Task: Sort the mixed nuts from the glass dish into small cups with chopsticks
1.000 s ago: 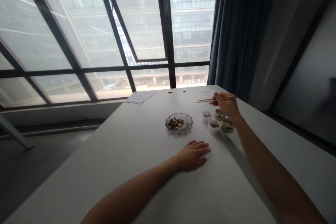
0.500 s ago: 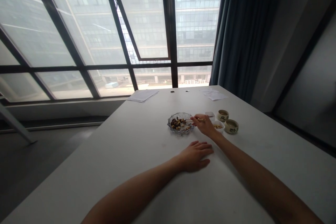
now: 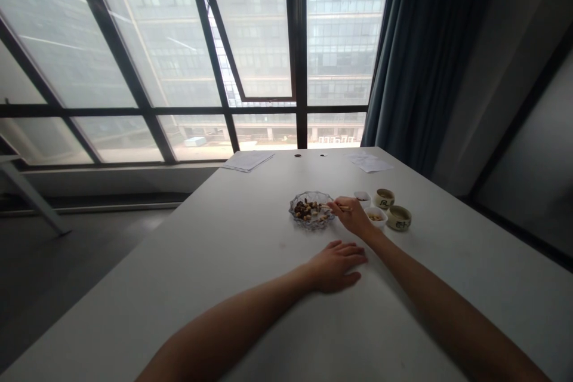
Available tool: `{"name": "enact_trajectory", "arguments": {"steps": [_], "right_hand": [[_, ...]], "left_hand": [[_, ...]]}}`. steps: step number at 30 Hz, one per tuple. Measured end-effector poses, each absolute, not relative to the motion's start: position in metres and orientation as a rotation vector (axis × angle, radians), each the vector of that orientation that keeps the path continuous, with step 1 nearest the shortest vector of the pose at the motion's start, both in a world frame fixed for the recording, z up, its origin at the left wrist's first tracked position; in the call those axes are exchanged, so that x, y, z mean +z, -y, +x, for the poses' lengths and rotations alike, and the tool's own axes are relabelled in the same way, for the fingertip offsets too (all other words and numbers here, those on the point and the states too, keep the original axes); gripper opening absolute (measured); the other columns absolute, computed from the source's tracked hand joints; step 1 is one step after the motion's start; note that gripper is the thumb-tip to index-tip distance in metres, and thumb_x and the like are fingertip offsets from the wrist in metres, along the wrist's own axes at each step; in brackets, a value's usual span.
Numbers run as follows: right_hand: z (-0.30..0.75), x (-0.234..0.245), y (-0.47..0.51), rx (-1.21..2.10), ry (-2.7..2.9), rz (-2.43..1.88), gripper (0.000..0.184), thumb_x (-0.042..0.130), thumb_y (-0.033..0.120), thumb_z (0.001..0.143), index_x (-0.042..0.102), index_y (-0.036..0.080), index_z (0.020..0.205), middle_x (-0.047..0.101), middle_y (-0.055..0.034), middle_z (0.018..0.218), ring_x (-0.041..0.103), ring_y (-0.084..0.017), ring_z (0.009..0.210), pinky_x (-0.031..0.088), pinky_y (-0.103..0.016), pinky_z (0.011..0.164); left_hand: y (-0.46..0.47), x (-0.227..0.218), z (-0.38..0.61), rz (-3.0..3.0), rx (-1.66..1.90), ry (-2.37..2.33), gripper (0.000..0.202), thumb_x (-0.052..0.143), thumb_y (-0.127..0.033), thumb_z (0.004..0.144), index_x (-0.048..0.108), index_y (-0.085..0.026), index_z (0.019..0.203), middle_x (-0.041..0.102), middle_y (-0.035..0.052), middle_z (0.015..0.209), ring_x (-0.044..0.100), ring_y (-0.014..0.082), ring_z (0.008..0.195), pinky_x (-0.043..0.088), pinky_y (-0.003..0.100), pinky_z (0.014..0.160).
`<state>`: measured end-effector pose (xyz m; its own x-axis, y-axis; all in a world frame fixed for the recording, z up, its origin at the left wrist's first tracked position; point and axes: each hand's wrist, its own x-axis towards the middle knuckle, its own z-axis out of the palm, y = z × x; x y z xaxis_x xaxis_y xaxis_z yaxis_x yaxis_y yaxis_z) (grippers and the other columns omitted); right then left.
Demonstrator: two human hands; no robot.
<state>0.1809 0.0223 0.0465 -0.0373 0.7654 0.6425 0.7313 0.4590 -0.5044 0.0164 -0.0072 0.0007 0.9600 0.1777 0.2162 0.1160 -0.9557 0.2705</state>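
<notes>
My right hand [image 3: 353, 216] is closed around a pair of chopsticks [image 3: 344, 208], whose tips reach over the right side of a clear glass bowl [image 3: 313, 227] with a scalloped rim. Dark and pale pieces, perhaps nuts or dried fruit [image 3: 306, 209], lie in that bowl, mostly toward its left. Whether the tips grip a piece is too small to tell. Just right of the hand stands a small white dish [image 3: 376, 222] with yellowish pieces; another white dish [image 3: 362, 197] is behind it. My left hand [image 3: 338, 267] rests flat on the table, fingers spread, holding nothing.
Two cream cups [image 3: 384, 197] with dark characters stand right of the white dishes. Papers [image 3: 248, 161] lie at the table's far left corner, more sheets [image 3: 369, 162] at the far right. Windows and a dark blue curtain [image 3: 412, 65] rise beyond the white table [image 3: 215, 250].
The whole view has shifted slightly, so things sit a little farther right. My right hand stays at the bowl's right side with the chopsticks; my left hand remains flat.
</notes>
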Motion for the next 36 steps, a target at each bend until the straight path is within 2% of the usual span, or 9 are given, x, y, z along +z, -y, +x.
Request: {"name": "enact_trajectory", "arguments": {"steps": [5,9,14,21,24,36], "right_hand": [[0.186,0.051,-0.023,0.052,1.819,-1.228,0.036,0.056,0.037,0.096,0.063,0.018,0.065,0.066,-0.0039,0.066,0.057,-0.017,0.063,0.039,-0.028,0.063],[0.19,0.054,-0.022,0.073,1.827,-1.224,0.036,0.057,0.038,0.095,0.066,0.018,0.066,0.065,-0.0037,0.065,0.059,-0.017,0.063,0.04,-0.027,0.063],[0.189,0.051,-0.023,0.051,1.852,-1.224,0.041,0.054,0.042,0.097,0.067,0.018,0.066,0.066,-0.0048,0.067,0.06,-0.017,0.065,0.04,-0.028,0.064],[0.186,0.046,-0.023,0.018,1.84,-1.237,0.047,0.049,0.044,0.098,0.059,0.018,0.061,0.063,-0.0043,0.063,0.055,-0.016,0.06,0.038,-0.029,0.061],[0.185,0.044,-0.024,0.052,1.766,-1.252,0.047,0.049,0.045,0.098,0.062,0.018,0.062,0.064,-0.0048,0.063,0.057,-0.017,0.06,0.04,-0.029,0.061],[0.189,0.038,-0.032,0.372,1.484,-1.31,0.031,0.063,0.044,0.086,0.063,0.019,0.068,0.068,-0.0032,0.059,0.066,-0.02,0.056,0.047,-0.026,0.051]], "left_hand": [[0.007,-0.001,0.016,2.848,0.341,-0.221,0.048,0.047,-0.042,0.095,0.044,-0.031,0.141,0.045,0.0025,0.151,0.037,0.0222,0.141,0.023,0.043,0.118],[0.007,-0.001,0.016,2.846,0.333,-0.223,0.048,0.046,-0.043,0.095,0.043,-0.031,0.142,0.043,0.0033,0.152,0.037,0.0228,0.141,0.022,0.045,0.118],[0.007,0.0,0.015,2.849,0.326,-0.226,0.049,0.046,-0.043,0.095,0.043,-0.031,0.143,0.043,0.0031,0.152,0.036,0.023,0.141,0.022,0.045,0.118],[0.006,-0.002,0.016,2.834,0.356,-0.215,0.048,0.048,-0.043,0.094,0.045,-0.031,0.141,0.046,0.0029,0.15,0.038,0.0221,0.14,0.022,0.044,0.118],[0.006,-0.002,0.016,2.839,0.346,-0.223,0.048,0.048,-0.043,0.094,0.045,-0.031,0.141,0.045,0.0028,0.15,0.038,0.0221,0.141,0.022,0.044,0.118],[0.007,0.001,0.015,2.857,0.313,-0.236,0.049,0.046,-0.043,0.095,0.043,-0.031,0.143,0.042,0.0032,0.152,0.037,0.0227,0.141,0.022,0.044,0.118]]}}
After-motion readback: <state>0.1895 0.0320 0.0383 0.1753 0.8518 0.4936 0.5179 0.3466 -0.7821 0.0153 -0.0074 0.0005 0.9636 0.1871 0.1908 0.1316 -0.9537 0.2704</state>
